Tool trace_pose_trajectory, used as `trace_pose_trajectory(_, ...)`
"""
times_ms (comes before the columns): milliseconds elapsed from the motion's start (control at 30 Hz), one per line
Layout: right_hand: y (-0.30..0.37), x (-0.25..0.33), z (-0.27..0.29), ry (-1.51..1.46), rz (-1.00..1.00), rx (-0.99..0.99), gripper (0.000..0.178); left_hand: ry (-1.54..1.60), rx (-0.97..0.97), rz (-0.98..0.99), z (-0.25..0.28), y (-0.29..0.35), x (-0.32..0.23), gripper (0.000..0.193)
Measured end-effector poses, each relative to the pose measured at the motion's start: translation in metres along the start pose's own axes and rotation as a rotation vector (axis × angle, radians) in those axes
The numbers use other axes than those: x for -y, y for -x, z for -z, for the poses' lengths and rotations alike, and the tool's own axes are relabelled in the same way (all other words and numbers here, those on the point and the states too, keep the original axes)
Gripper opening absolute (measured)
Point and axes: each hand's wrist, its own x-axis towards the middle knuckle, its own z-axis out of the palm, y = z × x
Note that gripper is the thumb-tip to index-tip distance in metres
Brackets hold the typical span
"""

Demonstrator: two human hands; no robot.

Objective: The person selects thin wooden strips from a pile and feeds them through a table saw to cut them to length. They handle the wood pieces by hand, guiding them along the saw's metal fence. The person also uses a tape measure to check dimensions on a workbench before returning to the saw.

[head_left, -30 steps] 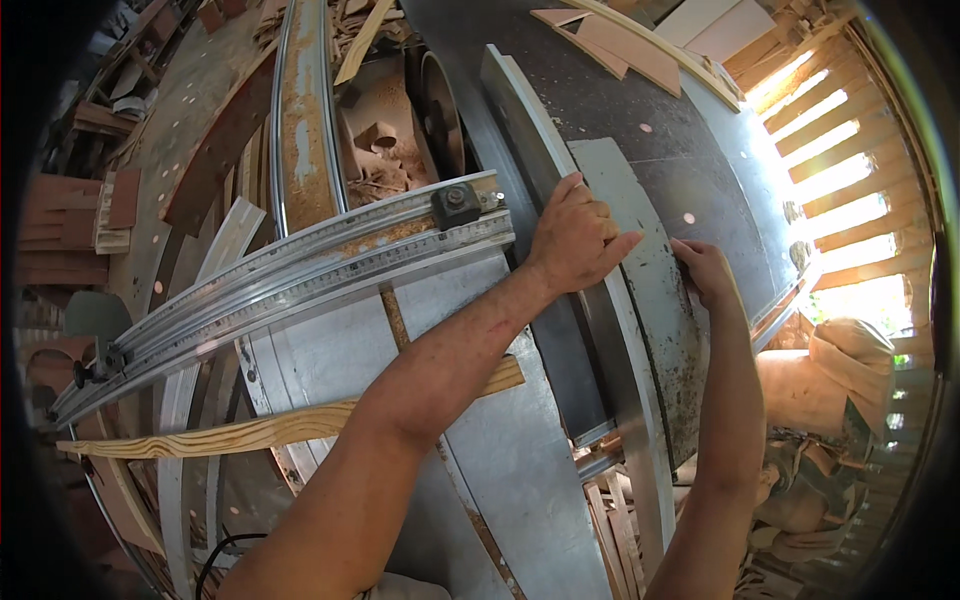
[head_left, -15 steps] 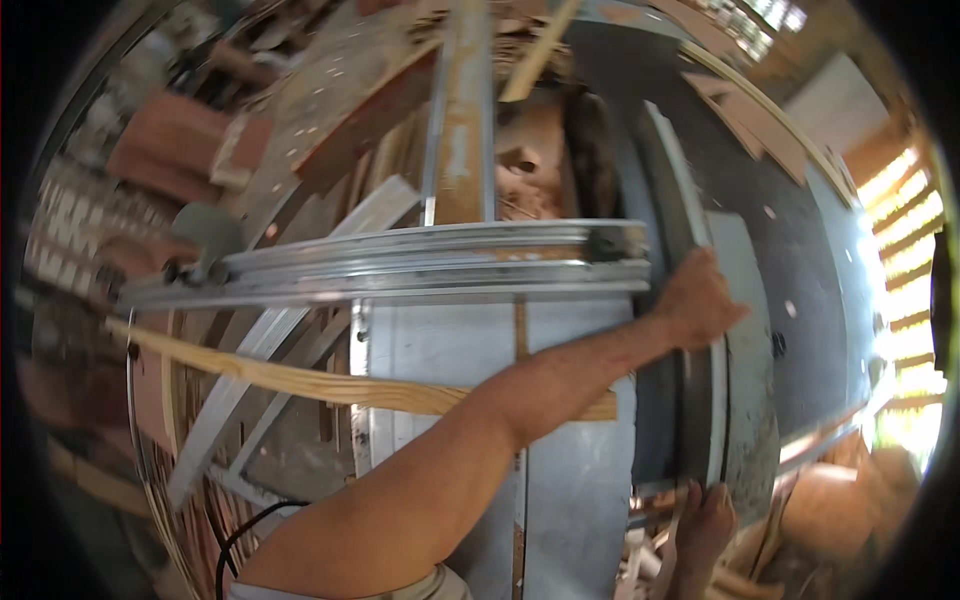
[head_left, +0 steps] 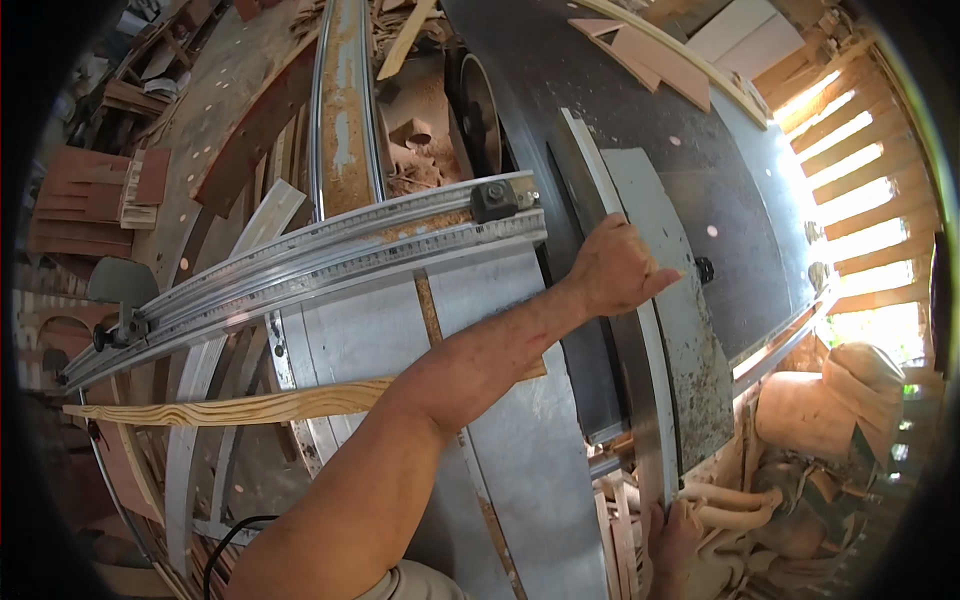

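My left hand [head_left: 618, 268] is closed over the top of a long metal rip fence [head_left: 648, 390] on a table saw, its thumb pointing right. Low in the picture, my right hand [head_left: 675, 535] has its fingers curled at the fence's near end; part of that grip is hidden. A grey plate [head_left: 665, 260] lies along the fence's right side, with a black knob [head_left: 705, 270] beside it. Under my left forearm, a pale wooden strip [head_left: 240, 407] lies across the silver sliding table [head_left: 370, 330].
An aluminium crosscut fence [head_left: 330, 255] with a black clamp block [head_left: 493, 200] spans the sliding table. Beyond it, a dark round disc [head_left: 480, 115] stands beside a sawdust-filled opening [head_left: 420, 150]. Wood offcuts [head_left: 650, 60] lie on the dark saw top [head_left: 740, 220]. A slatted wall [head_left: 850, 200] rises at right.
My view has swung, so the saw appears tilted and farther left. Both hands still hold the rip fence at about the same spots; I cannot tell whether the fence itself has shifted.
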Motion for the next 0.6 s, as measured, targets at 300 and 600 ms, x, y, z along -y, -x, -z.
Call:
trace_pose_trajectory(300, -0.033, -0.002, 0.037, -0.192, 0.026, 0.229, 0.028, 0.065, 0.013, 0.040, -0.004, 0.006, -0.001, 0.058)
trace_pose_trajectory(600, -0.314, -0.015, 0.015, -0.834, -0.239, -0.069, 0.046, 0.113, -0.035, 0.058, -0.005, 0.005, 0.004, 0.052)
